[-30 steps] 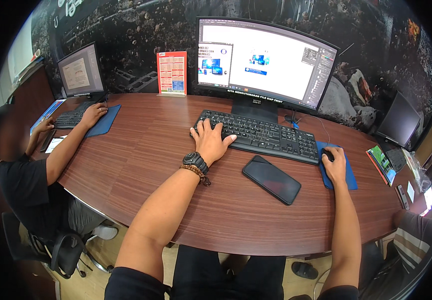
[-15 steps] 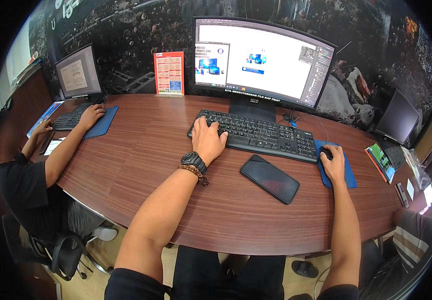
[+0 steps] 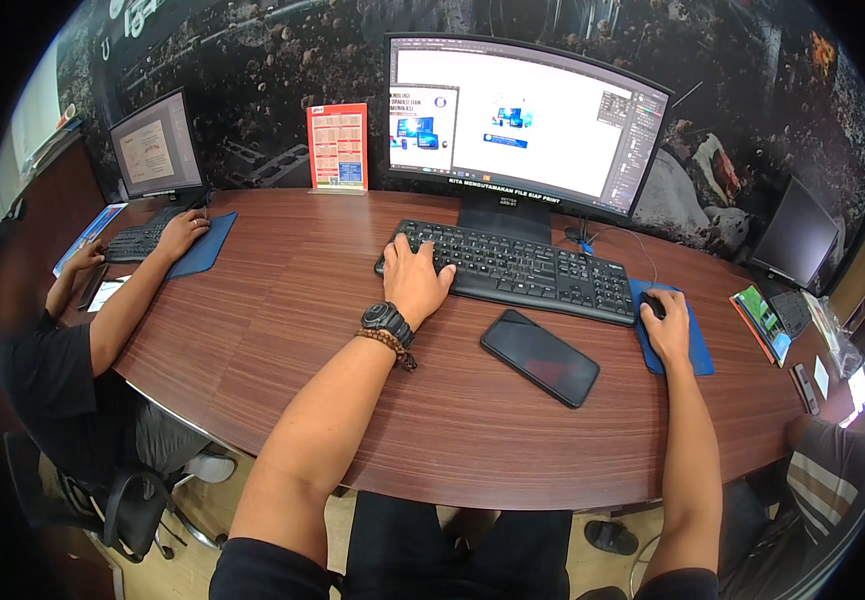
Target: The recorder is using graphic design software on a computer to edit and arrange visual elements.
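Left hand (image 3: 418, 285) spread loosely over left end of black keyboard (image 3: 533, 273), grasping nothing; whether it presses keys, hard to tell. Right hand (image 3: 670, 335) curled over black mouse (image 3: 657, 307), gripping it on blue mat (image 3: 700, 355), just right of keyboard. Dark phone (image 3: 541, 358) lies on desk (image 3: 283, 320) between forearms. Curved monitor (image 3: 563, 110) stands lit behind keyboard.

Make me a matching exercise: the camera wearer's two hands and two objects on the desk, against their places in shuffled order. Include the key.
Things
1. Wearer's left hand
2. Wearer's right hand
3. Phone
4. Red-and-white card

Places
A. On the black mouse
B. Upright, left of the large curved monitor
C. At the left end of the nearest keyboard
D. Flat on the desk

Pairs: 1-C, 2-A, 3-D, 4-B.
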A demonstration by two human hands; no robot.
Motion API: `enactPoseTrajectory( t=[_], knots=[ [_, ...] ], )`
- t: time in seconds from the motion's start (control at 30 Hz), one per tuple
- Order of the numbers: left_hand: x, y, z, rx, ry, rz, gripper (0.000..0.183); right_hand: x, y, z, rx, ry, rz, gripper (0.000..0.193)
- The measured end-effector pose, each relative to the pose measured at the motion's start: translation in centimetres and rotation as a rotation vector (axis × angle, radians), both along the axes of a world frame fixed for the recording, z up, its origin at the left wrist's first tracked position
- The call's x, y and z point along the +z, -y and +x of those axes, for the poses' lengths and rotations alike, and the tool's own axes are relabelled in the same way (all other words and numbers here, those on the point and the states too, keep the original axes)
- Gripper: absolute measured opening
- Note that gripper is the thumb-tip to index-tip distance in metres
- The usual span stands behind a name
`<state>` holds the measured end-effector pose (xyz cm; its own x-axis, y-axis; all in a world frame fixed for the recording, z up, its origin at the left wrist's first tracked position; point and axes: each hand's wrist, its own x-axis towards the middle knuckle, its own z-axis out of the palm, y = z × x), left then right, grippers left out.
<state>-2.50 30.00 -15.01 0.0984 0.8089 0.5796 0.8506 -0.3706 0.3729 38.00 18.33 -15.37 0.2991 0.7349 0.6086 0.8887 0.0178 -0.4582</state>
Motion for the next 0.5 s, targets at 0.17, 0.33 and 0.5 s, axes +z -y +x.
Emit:
enactPoseTrajectory(
  t=[0.17,0.33,0.5],
  knots=[
    [0.00,-0.04,-0.09,-0.002,-0.001,-0.009,0.053,0.18,0.00,-0.36,-0.009,-0.010,0.003,0.031],
    [-0.13,-0.07,-0.07,-0.010,-0.009,0.004,0.052,0.17,0.02,-0.17,-0.031,0.002,-0.018,0.032],
    [-0.10,-0.10,-0.17,-0.008,-0.010,-0.011,0.053,0.10,-0.04,-0.23,-0.031,-0.018,-0.008,0.032]
  ],
)
